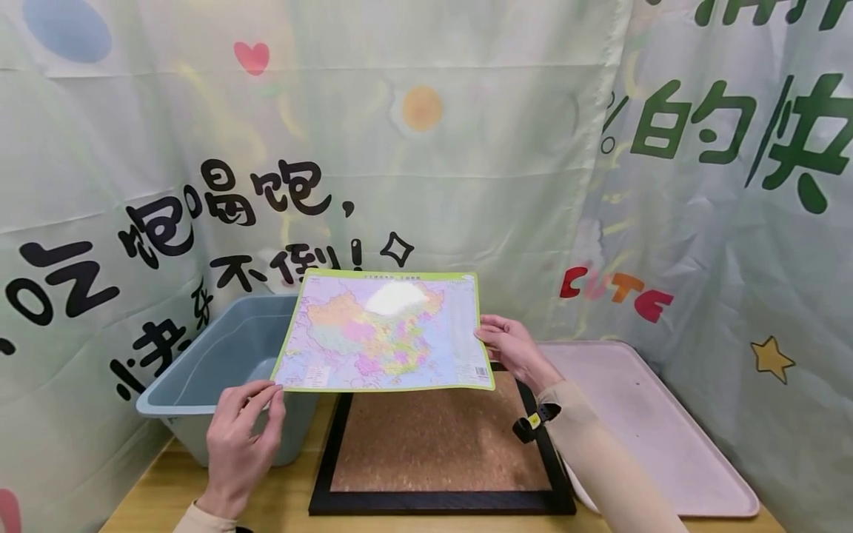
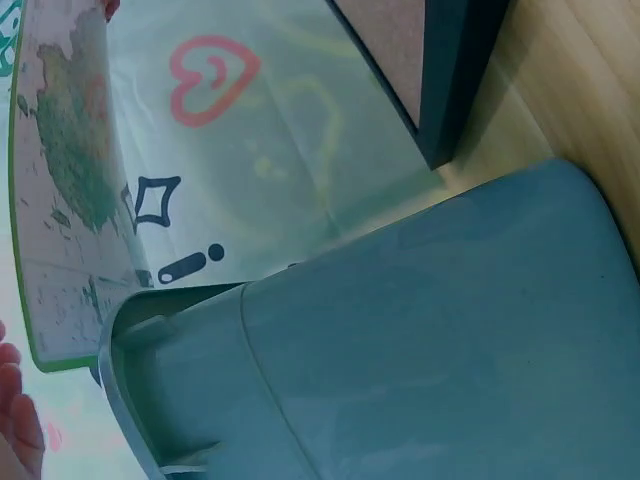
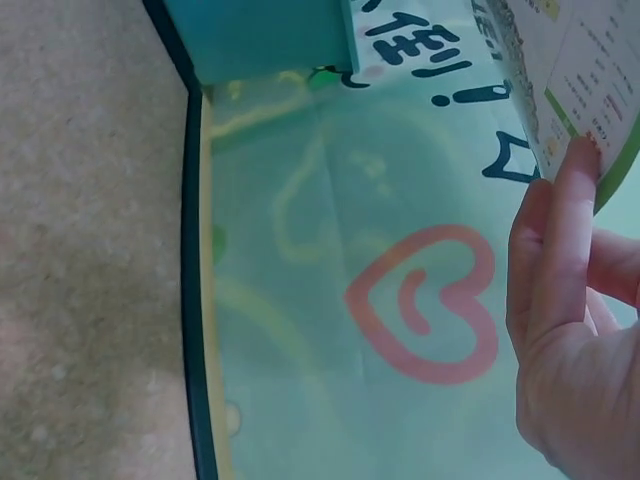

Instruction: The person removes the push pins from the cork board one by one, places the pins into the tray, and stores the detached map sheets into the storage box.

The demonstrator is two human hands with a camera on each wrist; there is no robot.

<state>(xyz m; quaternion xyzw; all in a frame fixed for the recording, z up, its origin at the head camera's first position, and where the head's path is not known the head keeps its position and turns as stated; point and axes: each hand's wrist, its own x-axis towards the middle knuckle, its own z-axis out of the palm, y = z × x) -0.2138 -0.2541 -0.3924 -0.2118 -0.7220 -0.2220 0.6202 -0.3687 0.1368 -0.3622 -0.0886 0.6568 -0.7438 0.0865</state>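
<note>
A laminated map sheet (image 1: 393,348) with a lime-green border is held up in the air, tilted, with glare on its upper part. My left hand (image 1: 243,437) pinches its lower-left corner between thumb and fingertips. On the other side, my right hand (image 1: 516,352) grips the right edge; in the right wrist view its fingers (image 3: 570,230) lie against the printed back of the sheet. Beneath the map is a black-framed cork board (image 1: 440,444), its far part hidden by the sheet. In the left wrist view the map (image 2: 70,130) shows its other face beside the fingers.
A blue-grey plastic tub (image 1: 200,370) stands left of the board, partly behind the map. A pale pink tray (image 1: 640,414) lies to the right, partly under my right forearm. All are on a wooden table (image 1: 286,496). Printed curtains (image 1: 466,170) hang behind.
</note>
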